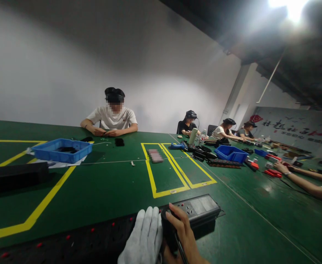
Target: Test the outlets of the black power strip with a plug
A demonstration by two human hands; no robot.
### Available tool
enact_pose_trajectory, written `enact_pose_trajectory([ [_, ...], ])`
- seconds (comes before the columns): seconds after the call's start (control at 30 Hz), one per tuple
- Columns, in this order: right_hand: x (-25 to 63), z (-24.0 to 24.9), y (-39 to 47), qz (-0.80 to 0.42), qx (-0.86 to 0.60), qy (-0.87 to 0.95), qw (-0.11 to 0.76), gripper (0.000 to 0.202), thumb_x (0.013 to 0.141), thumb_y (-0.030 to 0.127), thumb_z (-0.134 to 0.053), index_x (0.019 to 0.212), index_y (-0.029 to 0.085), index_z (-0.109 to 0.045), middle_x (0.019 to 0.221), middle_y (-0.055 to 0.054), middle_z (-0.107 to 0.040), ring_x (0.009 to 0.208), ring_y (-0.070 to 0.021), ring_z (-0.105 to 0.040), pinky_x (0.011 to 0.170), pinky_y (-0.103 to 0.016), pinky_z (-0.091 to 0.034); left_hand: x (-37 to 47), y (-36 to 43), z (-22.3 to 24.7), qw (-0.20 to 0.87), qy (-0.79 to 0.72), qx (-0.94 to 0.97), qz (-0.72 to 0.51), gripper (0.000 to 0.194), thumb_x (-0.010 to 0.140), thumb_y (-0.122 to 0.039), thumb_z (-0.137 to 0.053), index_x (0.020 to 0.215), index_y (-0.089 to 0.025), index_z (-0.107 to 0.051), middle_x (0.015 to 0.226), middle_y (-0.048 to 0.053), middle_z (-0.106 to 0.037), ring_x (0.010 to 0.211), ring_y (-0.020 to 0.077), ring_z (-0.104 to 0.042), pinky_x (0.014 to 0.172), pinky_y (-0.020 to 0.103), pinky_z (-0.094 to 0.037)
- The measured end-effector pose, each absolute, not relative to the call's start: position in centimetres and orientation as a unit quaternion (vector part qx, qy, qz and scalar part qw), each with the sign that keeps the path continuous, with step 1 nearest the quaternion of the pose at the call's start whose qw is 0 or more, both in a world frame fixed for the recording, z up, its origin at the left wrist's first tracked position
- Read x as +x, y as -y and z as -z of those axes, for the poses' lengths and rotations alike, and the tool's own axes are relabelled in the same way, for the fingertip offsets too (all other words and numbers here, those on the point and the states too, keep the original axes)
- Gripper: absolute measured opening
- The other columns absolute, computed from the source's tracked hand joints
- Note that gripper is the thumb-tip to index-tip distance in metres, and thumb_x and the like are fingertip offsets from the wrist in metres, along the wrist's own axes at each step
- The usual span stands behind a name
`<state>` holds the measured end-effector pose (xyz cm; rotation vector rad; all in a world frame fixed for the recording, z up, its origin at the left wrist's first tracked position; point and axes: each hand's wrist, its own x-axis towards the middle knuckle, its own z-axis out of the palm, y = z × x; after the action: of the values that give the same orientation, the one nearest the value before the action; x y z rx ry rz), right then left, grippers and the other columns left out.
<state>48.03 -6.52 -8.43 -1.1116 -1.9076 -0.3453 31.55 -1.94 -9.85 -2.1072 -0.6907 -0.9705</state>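
Observation:
My left hand [144, 234], in a white glove, has its fingers stretched out side by side. It lies against a dark rounded object [169, 229] at the lower middle. Around that black object curl the bare fingers of my right hand [185, 233], with a thin black cord-like piece running down past them. The object's lower part is hidden, so its kind does not show. Just beyond both hands lies a long black power strip [201, 206], with sockets at its right end and red spots along its left part.
Yellow tape [152, 176] marks rectangles on the green table [100, 194]. A blue tray [64, 156] and a long black bar [15, 176] are at left. To the right are a blue bin [230, 154] and black parts. Several people sit around the table.

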Motion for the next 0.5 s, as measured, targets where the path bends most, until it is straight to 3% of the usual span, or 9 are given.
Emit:
enact_pose_trajectory([
  [0.2, 48.6, 4.4, 6.4, 0.071, -0.448, 0.801, 0.391, 0.04, 0.074, 0.007, -0.049, 0.11, 0.023, -0.05, 0.109, -0.009, -0.057, 0.102, -0.0216, -0.061, 0.087, -0.036, -0.054, 31.4, 2.4, 9.6, 0.305, 0.231, -0.812, 0.441, 0.039, 0.083, -0.031, -0.05, 0.112, -0.008, -0.062, 0.118, 0.016, -0.064, 0.12, 0.0317, -0.053, 0.108, 0.048, -0.035],
  [0.37, 48.9, 6.7, 5.8, 0.145, -0.455, 0.775, 0.414, 0.045, 0.078, 0.008, -0.048, 0.12, 0.024, -0.046, 0.122, -0.01, -0.055, 0.108, -0.0219, -0.06, 0.089, -0.037, -0.054, 31.0, 2.2, 9.8, 0.296, 0.204, -0.816, 0.452, 0.035, 0.086, -0.037, -0.049, 0.108, -0.013, -0.063, 0.111, 0.012, -0.067, 0.118, 0.0283, -0.055, 0.112, 0.048, -0.029],
  [0.5, 49.2, 7.5, 5.8, 0.128, -0.45, 0.786, 0.405, 0.05, 0.074, 0.009, -0.048, 0.122, 0.024, -0.045, 0.125, -0.01, -0.054, 0.111, -0.0221, -0.06, 0.091, -0.037, -0.053, 30.8, 1.6, 10.2, 0.309, 0.198, -0.834, 0.413, 0.037, 0.089, -0.044, -0.051, 0.114, -0.018, -0.061, 0.112, 0.01, -0.068, 0.11, 0.0268, -0.059, 0.113, 0.049, -0.023],
])
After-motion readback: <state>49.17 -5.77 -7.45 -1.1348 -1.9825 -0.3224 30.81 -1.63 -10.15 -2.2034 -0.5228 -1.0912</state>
